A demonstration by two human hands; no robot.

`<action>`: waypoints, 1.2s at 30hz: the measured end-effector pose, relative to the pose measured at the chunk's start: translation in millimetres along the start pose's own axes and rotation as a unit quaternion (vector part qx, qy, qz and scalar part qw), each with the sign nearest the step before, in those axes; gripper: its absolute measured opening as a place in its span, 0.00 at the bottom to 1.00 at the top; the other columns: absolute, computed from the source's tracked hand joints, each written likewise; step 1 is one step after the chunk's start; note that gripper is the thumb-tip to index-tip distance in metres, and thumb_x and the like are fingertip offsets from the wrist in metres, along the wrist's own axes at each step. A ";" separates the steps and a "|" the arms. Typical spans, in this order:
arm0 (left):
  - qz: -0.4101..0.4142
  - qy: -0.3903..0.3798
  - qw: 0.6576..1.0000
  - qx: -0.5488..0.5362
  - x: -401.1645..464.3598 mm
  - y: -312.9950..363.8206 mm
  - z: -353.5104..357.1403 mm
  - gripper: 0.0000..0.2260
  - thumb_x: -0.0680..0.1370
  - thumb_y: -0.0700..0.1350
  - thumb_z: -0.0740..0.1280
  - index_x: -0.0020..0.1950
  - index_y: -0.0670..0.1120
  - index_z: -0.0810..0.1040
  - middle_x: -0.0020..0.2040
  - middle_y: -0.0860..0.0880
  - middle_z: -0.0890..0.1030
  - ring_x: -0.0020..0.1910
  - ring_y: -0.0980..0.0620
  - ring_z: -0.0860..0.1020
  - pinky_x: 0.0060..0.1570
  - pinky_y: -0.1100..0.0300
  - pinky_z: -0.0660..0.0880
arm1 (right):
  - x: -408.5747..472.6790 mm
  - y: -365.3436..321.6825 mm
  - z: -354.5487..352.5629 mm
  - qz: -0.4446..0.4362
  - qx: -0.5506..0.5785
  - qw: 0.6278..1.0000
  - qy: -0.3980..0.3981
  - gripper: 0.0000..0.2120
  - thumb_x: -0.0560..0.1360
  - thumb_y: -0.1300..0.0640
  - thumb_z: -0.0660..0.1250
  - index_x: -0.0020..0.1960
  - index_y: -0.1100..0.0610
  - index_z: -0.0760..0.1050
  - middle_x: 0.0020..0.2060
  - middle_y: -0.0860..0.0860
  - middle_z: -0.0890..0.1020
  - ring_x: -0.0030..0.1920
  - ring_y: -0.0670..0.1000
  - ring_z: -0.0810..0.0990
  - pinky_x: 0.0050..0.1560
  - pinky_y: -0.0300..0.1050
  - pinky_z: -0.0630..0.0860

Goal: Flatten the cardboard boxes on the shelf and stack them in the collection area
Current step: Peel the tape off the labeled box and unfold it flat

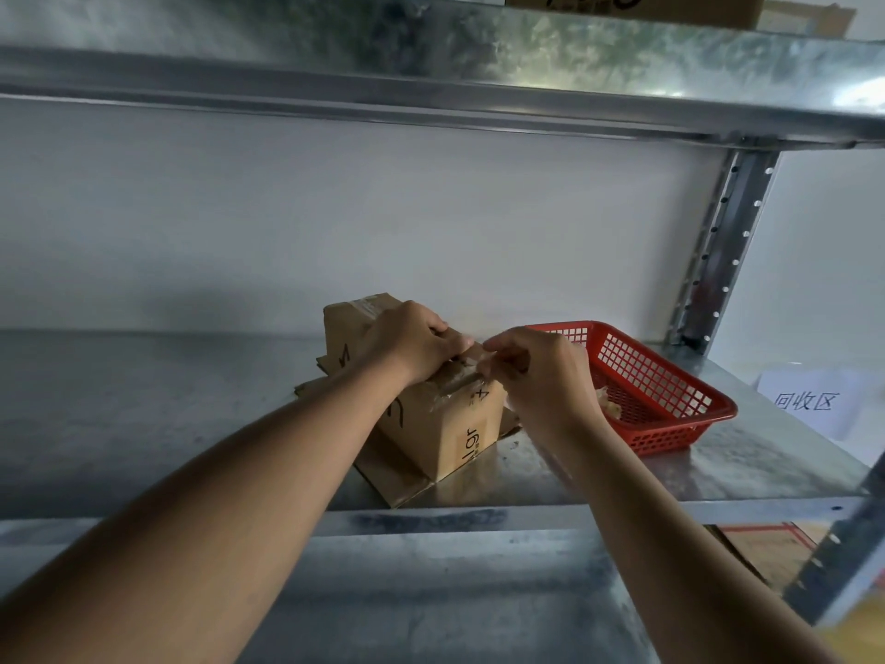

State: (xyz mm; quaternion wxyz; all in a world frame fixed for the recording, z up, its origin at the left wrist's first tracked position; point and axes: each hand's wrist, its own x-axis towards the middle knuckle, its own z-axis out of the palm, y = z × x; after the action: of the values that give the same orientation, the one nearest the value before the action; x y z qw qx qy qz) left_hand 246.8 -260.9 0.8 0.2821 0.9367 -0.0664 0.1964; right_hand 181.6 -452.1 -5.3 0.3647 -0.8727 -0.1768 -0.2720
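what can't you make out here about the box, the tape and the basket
- Cardboard box, head view: top seam hidden by the left hand and right hand.
- Clear tape: too thin and blurred to tell how much is peeled.
- Red basket: contents partly behind the right hand.
- Box on upper shelf: cut off by the top edge.

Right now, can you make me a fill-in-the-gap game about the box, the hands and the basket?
1. The basket beside the box is coloured ____.
2. The box stands on flattened ____.
3. The right hand pinches clear ____ and peels it off the box top.
4. The ____ hand holds the box down.

Missing words: red; cardboard; tape; left
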 end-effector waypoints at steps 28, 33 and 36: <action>-0.057 0.022 0.998 -0.008 17.2 1.1 9.8 0.23 0.72 0.69 0.70 0.56 0.54 0.86 0.60 0.56 0.85 0.65 0.48 0.78 0.66 0.44 0.72 | 27.3 20.4 7.8 0.005 -0.059 0.997 -0.045 0.18 0.79 0.48 0.72 0.68 0.48 0.80 0.60 0.48 0.75 0.48 0.46 0.82 0.41 0.33 0.73; -0.048 0.012 0.999 0.002 14.4 3.3 6.1 0.23 0.73 0.70 0.69 0.57 0.54 0.87 0.63 0.57 0.84 0.68 0.48 0.76 0.68 0.42 0.70 | 23.7 13.6 -1.1 -0.098 -0.097 0.990 -0.008 0.04 0.79 0.57 0.72 0.52 0.52 0.86 0.47 0.46 0.83 0.40 0.41 0.81 0.40 0.37 0.81; -0.043 0.005 0.999 0.002 12.3 4.0 5.0 0.22 0.73 0.69 0.68 0.55 0.54 0.87 0.63 0.57 0.84 0.67 0.49 0.77 0.68 0.43 0.70 | 24.2 13.8 -4.0 -0.093 -0.111 0.988 -0.055 0.08 0.81 0.52 0.69 0.55 0.52 0.86 0.48 0.49 0.84 0.42 0.46 0.82 0.38 0.38 0.78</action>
State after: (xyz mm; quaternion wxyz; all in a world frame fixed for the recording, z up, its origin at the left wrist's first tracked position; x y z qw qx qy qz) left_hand 258.8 -267.2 3.9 0.2891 0.9381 -0.0239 0.1892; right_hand 206.4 -461.7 4.3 0.2282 -0.9012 -0.2461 -0.2741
